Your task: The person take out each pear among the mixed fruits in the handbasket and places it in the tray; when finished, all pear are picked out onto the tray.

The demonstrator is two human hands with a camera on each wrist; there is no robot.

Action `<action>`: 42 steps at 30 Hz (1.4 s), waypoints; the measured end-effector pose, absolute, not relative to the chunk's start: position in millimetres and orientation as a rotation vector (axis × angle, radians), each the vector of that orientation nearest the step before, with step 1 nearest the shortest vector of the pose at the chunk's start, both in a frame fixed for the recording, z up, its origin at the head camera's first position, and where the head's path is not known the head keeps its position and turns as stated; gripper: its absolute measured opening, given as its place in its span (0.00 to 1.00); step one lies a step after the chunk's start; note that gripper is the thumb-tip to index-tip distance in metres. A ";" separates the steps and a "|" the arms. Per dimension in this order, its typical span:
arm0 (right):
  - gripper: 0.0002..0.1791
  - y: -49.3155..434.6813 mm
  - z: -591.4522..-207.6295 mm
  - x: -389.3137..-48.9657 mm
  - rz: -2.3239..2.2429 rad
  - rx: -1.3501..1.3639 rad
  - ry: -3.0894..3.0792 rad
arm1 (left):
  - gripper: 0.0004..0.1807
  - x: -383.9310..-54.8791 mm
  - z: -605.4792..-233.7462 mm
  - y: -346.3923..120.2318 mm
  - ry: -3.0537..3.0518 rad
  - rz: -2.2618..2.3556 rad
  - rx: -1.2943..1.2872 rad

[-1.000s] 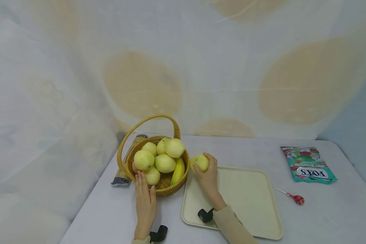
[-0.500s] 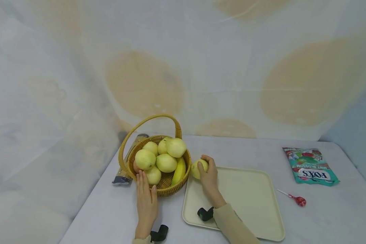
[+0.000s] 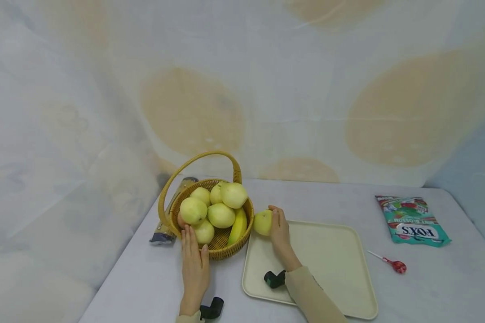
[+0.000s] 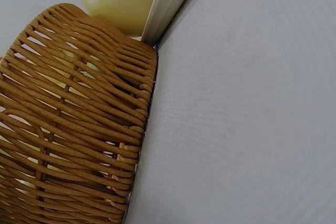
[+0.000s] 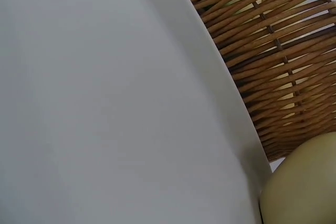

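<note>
A yellow-green pear (image 3: 262, 222) sits at the far left corner of the cream tray (image 3: 327, 269), close beside the basket. My right hand (image 3: 280, 233) is at the pear's right side, its fingers extended along it and its thumb hidden. In the right wrist view the pear (image 5: 304, 187) shows at the tray's rim (image 5: 231, 87). My left hand (image 3: 195, 269) lies with straight fingers against the near left side of the wicker basket (image 3: 222, 254). Several similar pears (image 3: 221, 216), a banana (image 3: 237, 227) and a partly hidden reddish fruit (image 3: 180, 220) fill the basket.
The basket's tall handle (image 3: 198, 157) arches over the fruit. Behind its left side lies a dark and gold packet (image 3: 161, 236). Right of the tray are a red lollipop (image 3: 398, 267) and a green FOX'S candy bag (image 3: 414, 222). Fabric walls enclose the table.
The right hand lowered the pear slightly onto the tray corner, then its thumb came off the front and the hand shifted right. The left hand stayed against the basket.
</note>
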State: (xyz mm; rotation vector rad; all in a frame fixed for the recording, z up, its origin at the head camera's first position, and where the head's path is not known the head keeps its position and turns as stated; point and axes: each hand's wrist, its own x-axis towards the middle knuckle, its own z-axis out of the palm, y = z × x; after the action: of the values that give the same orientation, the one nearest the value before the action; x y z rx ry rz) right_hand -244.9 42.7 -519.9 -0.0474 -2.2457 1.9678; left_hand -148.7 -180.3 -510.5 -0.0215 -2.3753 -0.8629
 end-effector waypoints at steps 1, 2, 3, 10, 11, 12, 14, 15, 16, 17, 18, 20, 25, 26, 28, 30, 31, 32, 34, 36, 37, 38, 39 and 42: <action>0.27 43.4 -520.3 -245.3 1.961 -0.034 -2.245 | 0.34 -148.9 -510.2 -180.3 -2.375 -0.862 -0.022; 0.27 44.0 -520.4 -245.7 1.950 -0.019 -2.246 | 0.33 -149.2 -510.1 -180.3 -2.373 -0.860 -0.024; 0.27 44.5 -520.3 -245.8 1.941 -0.003 -2.244 | 0.33 -149.5 -510.0 -180.3 -2.373 -0.859 -0.025; 0.27 47.3 -514.3 -244.7 1.976 0.048 -2.189 | 0.34 -150.1 -510.6 -180.4 -2.368 -0.859 -0.026; 0.27 47.0 -512.9 -244.5 1.977 0.055 -2.183 | 0.34 -149.8 -510.8 -180.4 -2.369 -0.863 -0.025; 0.26 46.6 -511.2 -244.4 1.970 0.061 -2.182 | 0.34 -149.6 -510.9 -180.5 -2.370 -0.864 -0.023; 0.25 45.6 -506.0 -244.5 1.934 0.088 -2.181 | 0.34 -149.1 -511.2 -180.6 -2.372 -0.867 -0.019; 0.24 45.0 -503.0 -244.7 1.903 0.102 -2.186 | 0.34 -149.0 -511.3 -180.6 -2.373 -0.869 -0.018; 0.23 44.4 -500.1 -245.3 1.863 0.122 -2.190 | 0.34 -149.0 -511.2 -180.7 -2.372 -0.869 -0.018; 0.23 43.8 -497.0 -246.1 1.819 0.142 -2.197 | 0.34 -149.0 -511.2 -180.7 -2.370 -0.869 -0.019; 0.22 43.2 -493.7 -246.4 1.786 0.157 -2.202 | 0.34 -149.2 -511.2 -180.8 -2.367 -0.866 -0.021; 0.22 42.1 -488.6 -247.4 1.722 0.187 -2.212 | 0.34 -149.4 -511.2 -180.8 -2.361 -0.863 -0.024; 0.22 37.9 -477.0 -250.1 1.634 0.270 -2.207 | 0.35 -149.7 -512.5 -180.8 -2.360 -0.857 -0.023; 0.22 37.0 -475.0 -250.9 1.616 0.288 -2.205 | 0.35 -149.7 -512.8 -180.8 -2.362 -0.860 -0.022; 0.23 34.7 -471.0 -252.9 1.568 0.322 -2.209 | 0.34 -149.8 -513.4 -180.7 -2.365 -0.861 -0.018; 0.23 32.0 -466.7 -254.8 1.526 0.359 -2.210 | 0.34 -150.2 -513.5 -180.7 -2.367 -0.860 -0.016; 0.23 30.5 -464.5 -255.6 1.508 0.379 -2.212 | 0.34 -150.3 -513.4 -180.7 -2.367 -0.861 -0.016; 0.23 28.9 -462.5 -256.4 1.487 0.400 -2.213 | 0.34 -150.5 -513.3 -180.7 -2.366 -0.860 -0.015; 0.23 25.7 -457.3 -256.9 1.479 0.444 -2.206 | 0.34 -150.8 -512.8 -180.8 -2.366 -0.859 -0.017; 0.23 22.5 -453.2 -257.5 1.479 0.479 -2.201 | 0.34 -150.6 -511.9 -180.5 -2.367 -0.862 -0.018; 0.23 21.0 -451.4 -257.6 1.478 0.495 -2.203 | 0.34 -150.7 -511.6 -180.5 -2.367 -0.862 -0.018; 0.23 19.7 -449.9 -257.9 1.485 0.504 -2.207 | 0.34 -150.6 -511.4 -180.4 -2.366 -0.860 -0.016; 0.23 18.4 -448.8 -258.1 1.495 0.510 -2.214 | 0.34 -150.5 -511.2 -180.3 -2.366 -0.859 -0.015; 0.24 15.0 -446.5 -259.0 1.525 0.510 -2.250 | 0.34 -150.1 -511.7 -180.1 -2.366 -0.855 -0.009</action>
State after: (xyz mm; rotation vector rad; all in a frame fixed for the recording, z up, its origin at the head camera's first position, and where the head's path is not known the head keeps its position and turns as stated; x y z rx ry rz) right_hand -259.0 15.0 -446.5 0.5099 -2.2497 1.5247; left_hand -150.1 -180.1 -511.7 -0.0086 -2.3657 -0.8553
